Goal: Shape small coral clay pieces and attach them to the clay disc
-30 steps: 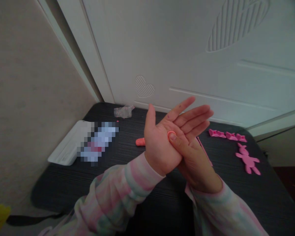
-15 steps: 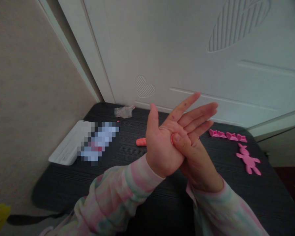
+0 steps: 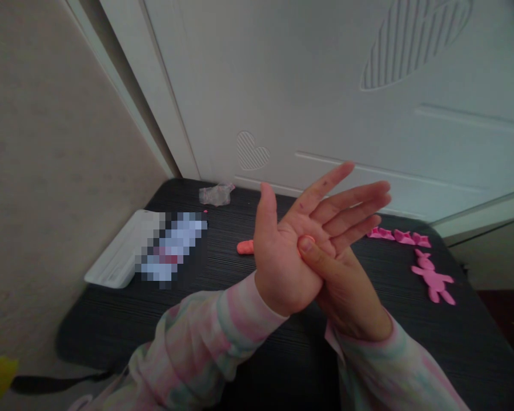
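My left hand (image 3: 285,268) is held palm up above the dark table, its fingers stretched out and its thumb raised. On its palm lies a small flat piece of orange clay (image 3: 307,237), mostly covered by a thumb. That thumb belongs to my right hand (image 3: 353,294), which wraps round the little-finger side of the left hand and presses the clay against the palm. The right hand's other fingers are hidden behind the left. Beyond the left thumb, a roll of orange clay (image 3: 245,247) lies on the table, partly hidden.
At the right lie a flat pink rabbit-shaped figure (image 3: 432,278) and a row of pink bow-like pieces (image 3: 405,237). A crumpled clear wrapper (image 3: 216,194) is at the back. A white tray (image 3: 115,254) and a blurred-out item (image 3: 171,251) rest at the left of the black table (image 3: 188,279).
The right thumb has shifted slightly on the palm, and more of the orange clay's upper edge shows. The left fingers have moved a little to the right.
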{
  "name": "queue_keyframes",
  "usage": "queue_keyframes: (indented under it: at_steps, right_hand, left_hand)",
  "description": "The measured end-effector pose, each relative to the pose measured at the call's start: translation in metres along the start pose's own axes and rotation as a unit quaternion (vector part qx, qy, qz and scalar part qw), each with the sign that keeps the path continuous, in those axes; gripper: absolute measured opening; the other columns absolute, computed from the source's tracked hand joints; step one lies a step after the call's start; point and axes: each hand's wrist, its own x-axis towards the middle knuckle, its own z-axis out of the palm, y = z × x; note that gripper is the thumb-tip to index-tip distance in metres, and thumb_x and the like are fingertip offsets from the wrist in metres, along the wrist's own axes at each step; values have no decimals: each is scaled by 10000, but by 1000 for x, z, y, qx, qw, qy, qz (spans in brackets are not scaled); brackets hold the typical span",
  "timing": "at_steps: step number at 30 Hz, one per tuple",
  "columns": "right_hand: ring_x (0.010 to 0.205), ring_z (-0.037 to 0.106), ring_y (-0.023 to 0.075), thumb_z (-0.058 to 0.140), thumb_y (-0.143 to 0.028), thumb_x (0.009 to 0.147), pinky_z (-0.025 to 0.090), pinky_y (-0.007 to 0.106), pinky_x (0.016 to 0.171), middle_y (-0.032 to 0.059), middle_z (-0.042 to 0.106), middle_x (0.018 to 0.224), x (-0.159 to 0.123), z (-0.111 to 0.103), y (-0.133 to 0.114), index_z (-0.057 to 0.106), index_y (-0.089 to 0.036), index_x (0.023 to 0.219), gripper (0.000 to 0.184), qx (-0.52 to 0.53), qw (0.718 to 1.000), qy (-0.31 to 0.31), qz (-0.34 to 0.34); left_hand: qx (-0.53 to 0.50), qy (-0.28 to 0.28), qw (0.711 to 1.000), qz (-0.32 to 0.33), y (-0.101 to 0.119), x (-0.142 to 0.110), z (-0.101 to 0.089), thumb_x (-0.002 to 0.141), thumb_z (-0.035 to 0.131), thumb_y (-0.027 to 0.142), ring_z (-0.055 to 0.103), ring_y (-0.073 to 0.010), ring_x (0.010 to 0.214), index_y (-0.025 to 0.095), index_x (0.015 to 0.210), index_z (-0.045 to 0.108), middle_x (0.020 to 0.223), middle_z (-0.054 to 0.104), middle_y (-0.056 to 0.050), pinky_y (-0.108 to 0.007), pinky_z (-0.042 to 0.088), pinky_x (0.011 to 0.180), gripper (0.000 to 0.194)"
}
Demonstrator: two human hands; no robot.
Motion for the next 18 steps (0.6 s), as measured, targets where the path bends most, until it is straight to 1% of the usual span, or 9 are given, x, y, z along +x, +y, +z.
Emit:
queue_keyframes:
  at_steps: [3, 8, 12, 14, 16, 18]
  right_hand:
    - [1086, 498, 181, 577, -220, 738, 420, 358, 918, 5, 569, 1137, 0, 1, 0, 518, -291, 1080, 354, -4, 1000, 5, 6]
    - [1088, 494, 208, 573, -274, 737, 404, 395, 925, 41, 555, 1160, 2, 2, 0, 489, -256, 1108, 381, -22, 1000, 9, 18]
    - [1091, 491, 216, 564, -329, 738, 390, 411, 932, 48, 556, 1156, 2, 0, 0, 500, -244, 1105, 382, -20, 1000, -12, 12]
    - [1064, 512, 215, 551, -342, 746, 395, 421, 924, 39, 587, 1111, 2, -1, -1, 521, -253, 1083, 350, -8, 1000, -25, 9]
    - [1049, 523, 218, 559, -336, 740, 400, 429, 917, 35, 604, 1085, 1, -2, -3, 532, -255, 1072, 342, -11, 999, -30, 26]
    - [1059, 514, 225, 583, -323, 722, 399, 433, 917, 40, 601, 1092, 0, -2, -5, 529, -245, 1078, 369, -28, 998, -22, 43]
  left_hand:
    - [-7, -8, 1000, 0, 0, 0, -2, 736, 91, 651, 519, -260, 1043, 164, 1076, 528, 920, 646, -79, -391, 336, 938, 737]
    - [-8, -34, 999, 2, 1, 1, -6, 744, 101, 643, 547, -247, 1001, 167, 1033, 548, 886, 655, -68, -371, 372, 905, 714]
    - [-22, -41, 999, 4, 2, 2, -7, 771, 143, 604, 577, -215, 947, 159, 1017, 551, 901, 651, -66, -327, 400, 879, 653]
    - [-23, -40, 999, 6, 3, 2, -6, 771, 137, 604, 570, -216, 963, 160, 1024, 548, 907, 649, -65, -334, 392, 892, 655]
    - [-14, -29, 999, 6, 4, 2, -4, 762, 113, 617, 541, -230, 1017, 171, 1044, 544, 915, 649, -66, -361, 365, 924, 682]
    - [-1, -13, 1000, 3, 4, 2, -1, 753, 86, 629, 497, -240, 1077, 181, 1086, 525, 938, 646, -72, -382, 333, 950, 711]
